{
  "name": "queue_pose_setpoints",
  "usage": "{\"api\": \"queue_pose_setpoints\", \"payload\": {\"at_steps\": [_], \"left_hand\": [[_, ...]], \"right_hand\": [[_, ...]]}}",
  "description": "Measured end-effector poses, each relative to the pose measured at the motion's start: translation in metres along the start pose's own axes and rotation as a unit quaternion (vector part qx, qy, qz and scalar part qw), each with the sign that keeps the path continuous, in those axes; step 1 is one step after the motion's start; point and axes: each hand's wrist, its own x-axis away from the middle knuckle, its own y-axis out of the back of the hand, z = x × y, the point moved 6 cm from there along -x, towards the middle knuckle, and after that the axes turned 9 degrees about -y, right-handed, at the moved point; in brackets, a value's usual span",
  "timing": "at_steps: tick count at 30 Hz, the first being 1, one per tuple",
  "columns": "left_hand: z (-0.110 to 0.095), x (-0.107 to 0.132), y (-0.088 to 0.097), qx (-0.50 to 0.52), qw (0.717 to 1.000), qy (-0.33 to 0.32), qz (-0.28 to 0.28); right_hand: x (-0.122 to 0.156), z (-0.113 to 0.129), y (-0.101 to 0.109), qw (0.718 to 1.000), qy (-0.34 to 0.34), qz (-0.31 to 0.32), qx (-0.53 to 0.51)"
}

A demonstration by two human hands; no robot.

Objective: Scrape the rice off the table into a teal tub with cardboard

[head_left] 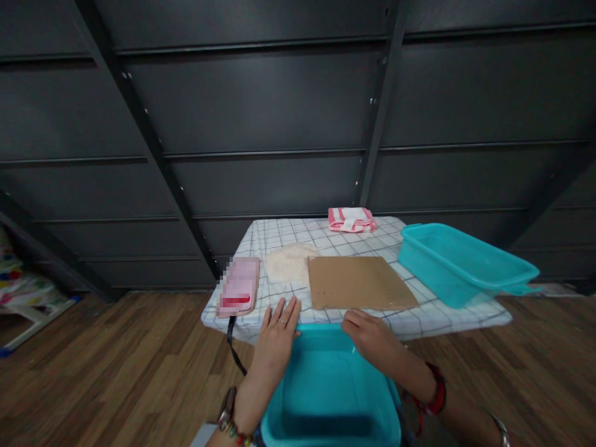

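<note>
A turquoise plastic tub (333, 379) is close in front of me, its far rim against the table's near edge. My left hand (277, 338) lies palm down at the tub's far left corner, fingers stretched toward the tablecloth, a ring on one finger. At the far right corner, my right hand (365, 332) has its fingers curled by the rim; what they hold, if anything, is hidden. Just beyond both hands lies a flat brown cardboard sheet (358, 282). Left of the sheet, partly touching it, spreads a pale, powdery or grainy heap (289, 262).
A white checked cloth (279, 233) covers the table. On it are a second turquoise tub (428, 273) at right, a folded pink-and-white towel (350, 220) at the back, and a pink pouch-like item (239, 282) with a black strap at left. A dark panelled wall (270, 105) stands behind.
</note>
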Motion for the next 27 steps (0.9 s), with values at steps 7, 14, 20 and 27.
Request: {"api": "queue_pose_setpoints", "payload": {"at_steps": [7, 14, 20, 27], "left_hand": [[0.003, -0.001, -0.002, 0.031, 0.999, 0.024, -0.008], [0.001, -0.002, 0.0, 0.039, 0.998, 0.041, -0.009], [0.0, -0.001, 0.0, 0.034, 0.998, 0.057, -0.007], [0.0, 0.0, -0.003, 0.02, 0.997, 0.065, -0.036]], "right_hand": [[0.002, -0.001, -0.001, 1.0, 0.003, -0.02, -0.003], [-0.001, 0.001, 0.002, 0.999, 0.004, 0.029, -0.011], [-0.019, -0.048, 0.019, 0.996, -0.076, 0.025, -0.042], [-0.021, -0.121, 0.0, 0.963, -0.07, 0.257, -0.047]]}}
